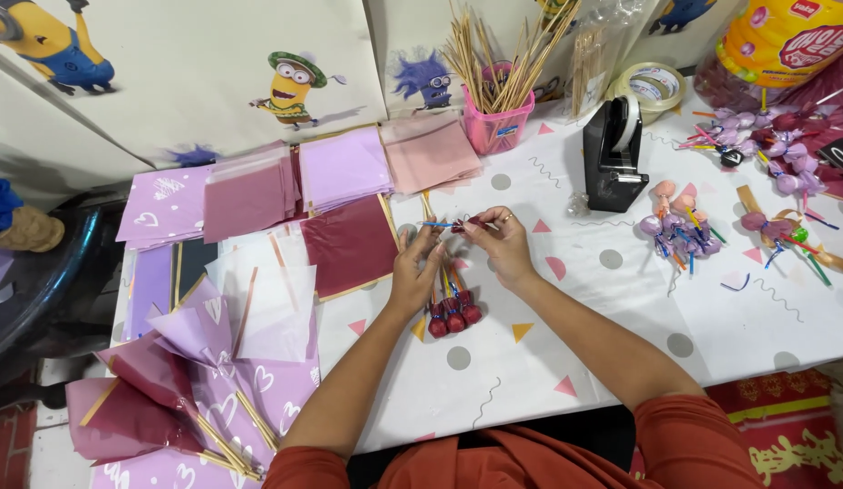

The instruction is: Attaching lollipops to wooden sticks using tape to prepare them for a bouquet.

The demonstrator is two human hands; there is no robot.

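Seemingly mid-assembly, the head view looks down on a counter [621,299] under a dotted white cloth. The left hand [414,272] and right hand [498,244] meet just above its middle. Both pinch one red-wrapped lollipop [471,220] by thumb and fingertips; its blue stick [437,224] points left across the left fingers. So both grips are closed on that lollipop, held a little above the cloth.

Just below the hands lie three red lollipops [455,319] in a row, heads toward the person, sticks touching the left hand. The step looks like fixing a lollipop to a stick or wrapping its neck; which one is too small to tell. The next move likely calls for a steady pinch with one hand while the other turns or binds.

Left of the hands are stacks of paper [344,167] in pink, lilac and maroon, and folded cones [168,380] near the counter's edge. A pink cup of skewers [498,109] stands at the back, with a black tape dispenser [616,154] to its right. Further right lie purple lollipops [675,231], well apart from the hands.
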